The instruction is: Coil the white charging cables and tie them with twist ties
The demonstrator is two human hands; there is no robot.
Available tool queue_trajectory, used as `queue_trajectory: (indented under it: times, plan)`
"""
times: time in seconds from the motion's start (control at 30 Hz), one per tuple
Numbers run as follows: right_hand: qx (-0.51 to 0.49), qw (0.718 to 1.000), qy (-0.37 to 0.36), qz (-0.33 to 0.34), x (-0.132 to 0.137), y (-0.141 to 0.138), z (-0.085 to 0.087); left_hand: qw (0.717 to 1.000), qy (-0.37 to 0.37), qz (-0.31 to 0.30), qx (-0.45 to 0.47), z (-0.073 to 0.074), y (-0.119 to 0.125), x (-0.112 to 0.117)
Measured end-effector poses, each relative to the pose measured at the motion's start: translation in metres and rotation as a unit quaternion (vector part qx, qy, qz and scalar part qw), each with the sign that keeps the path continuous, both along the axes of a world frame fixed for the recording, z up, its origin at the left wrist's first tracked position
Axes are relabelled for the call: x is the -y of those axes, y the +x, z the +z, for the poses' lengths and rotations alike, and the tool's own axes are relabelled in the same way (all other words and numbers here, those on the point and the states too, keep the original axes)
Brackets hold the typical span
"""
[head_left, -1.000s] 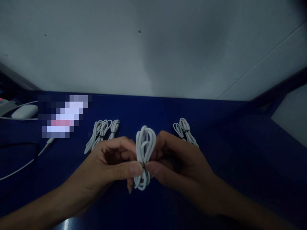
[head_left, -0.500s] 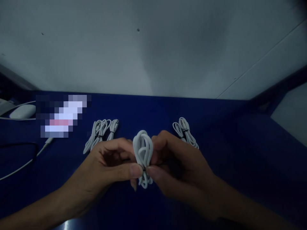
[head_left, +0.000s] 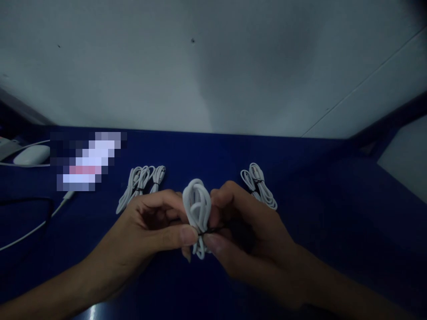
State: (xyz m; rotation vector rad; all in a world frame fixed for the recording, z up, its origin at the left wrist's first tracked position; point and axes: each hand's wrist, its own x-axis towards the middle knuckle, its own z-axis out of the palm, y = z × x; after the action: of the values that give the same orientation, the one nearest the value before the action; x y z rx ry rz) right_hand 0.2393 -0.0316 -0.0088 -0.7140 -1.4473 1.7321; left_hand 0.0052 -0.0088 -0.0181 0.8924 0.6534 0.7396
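A coiled white cable (head_left: 197, 209) stands upright between both hands above the dark blue table (head_left: 207, 155). My left hand (head_left: 150, 231) pinches its middle with thumb and fingers, closed on it. From the other side my right hand (head_left: 247, 231) pinches the same spot, where a thin black tie (head_left: 213, 230) runs round the coil and sticks out toward the right thumb. Two tied white cable bundles (head_left: 142, 184) lie on the table behind my left hand. Another tied white bundle (head_left: 258, 184) lies behind my right hand.
At the far left are a white mouse-like object (head_left: 31, 154), a pixelated patch (head_left: 88, 162) and a thin white cord (head_left: 33, 229) with a dark cord (head_left: 26, 202) beside it. A pale wall (head_left: 213, 66) rises behind the table. The table's right side slopes into a dark frame (head_left: 383, 133).
The coil has sunk a little lower between the hands and turned slightly. The black tie now shows sticking out toward the right hand. Both hands stay in the same place.
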Motion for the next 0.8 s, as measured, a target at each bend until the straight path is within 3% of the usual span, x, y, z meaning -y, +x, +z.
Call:
queue_trajectory:
  times: [0.4, 0.53, 0.73, 0.8]
  plan:
    - [0.014, 1.0, 0.013, -0.013, 0.001, 0.0, 0.003, 1.0, -0.009, 0.005, 0.003, 0.0, 0.003, -0.003]
    - [0.065, 0.997, 0.028, 0.006, 0.0, 0.005, 0.007, 1.0, 0.001, 0.006, 0.0, -0.001, 0.001, -0.001]
    - [0.114, 0.974, 0.154, -0.118, 0.002, 0.004, -0.004, 1.0, 0.007, 0.019, -0.01, -0.007, -0.003, -0.001]
    - [0.129, 0.967, 0.176, -0.128, 0.001, 0.002, -0.006, 0.999, 0.001, 0.027, -0.019, -0.011, -0.005, -0.002]
